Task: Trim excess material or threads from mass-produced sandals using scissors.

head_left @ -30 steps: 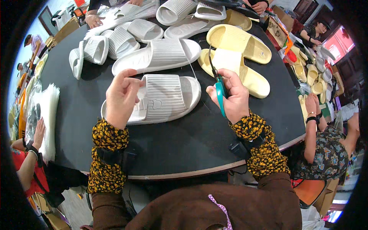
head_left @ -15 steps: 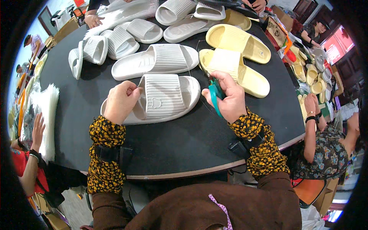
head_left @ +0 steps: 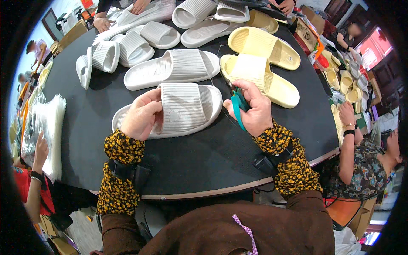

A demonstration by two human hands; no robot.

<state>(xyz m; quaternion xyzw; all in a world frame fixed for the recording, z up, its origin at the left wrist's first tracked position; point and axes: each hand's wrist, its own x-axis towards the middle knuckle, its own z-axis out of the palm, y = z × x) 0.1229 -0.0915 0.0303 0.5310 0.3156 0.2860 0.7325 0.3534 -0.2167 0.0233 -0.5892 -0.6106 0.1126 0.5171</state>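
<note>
A light grey slide slipper with a ribbed strap and a small bear-shaped outline lies flat, toe to the right. My left hand grips the left edge of its strap, some fingertips hidden at the opening. To the right of the toe, my right hand is closed round teal-handled scissors, their blades pointing away from me beside a yellow slipper. A thin strand runs near the toes. Just beyond lies a second grey slipper, and another yellow slipper lies behind the first.
More grey slippers crowd the far side of the black table. A co-worker's hands rest on plastic-wrapped goods at the back. Clear plastic bags are stacked at the left edge. People sit at both sides; a slipper pile stands far right.
My left hand has shifted slightly right, its fingers now at the strap's edge and opening. My right hand with the scissors has hardly moved. A co-worker's second hand now shows at the back.
</note>
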